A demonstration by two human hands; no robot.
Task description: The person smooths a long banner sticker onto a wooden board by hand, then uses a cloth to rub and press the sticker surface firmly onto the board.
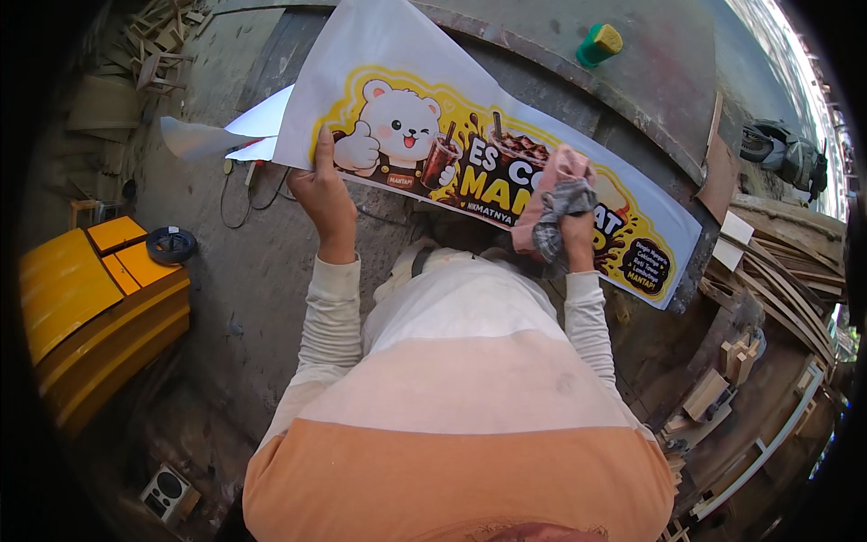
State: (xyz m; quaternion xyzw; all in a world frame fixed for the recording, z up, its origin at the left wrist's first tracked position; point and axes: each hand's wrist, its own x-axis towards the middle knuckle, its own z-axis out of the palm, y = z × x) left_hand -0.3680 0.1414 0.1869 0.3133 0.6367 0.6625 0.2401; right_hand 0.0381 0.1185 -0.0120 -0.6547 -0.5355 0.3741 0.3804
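A white printed banner with a cartoon bear, iced drinks and yellow-edged lettering lies across the work table in front of me. Its left part rises and spreads toward the far side. My left hand grips the banner's near edge, below the bear, with the thumb on the printed face. Bunched in my right hand is a pink and grey rag, resting on the print right of the middle and covering some of the letters.
A green container with a yellow top stands on the table beyond the banner. Orange panels and a small tyre are at left. Wood pieces lie at right, a speaker at lower left. A motorcycle stands at far right.
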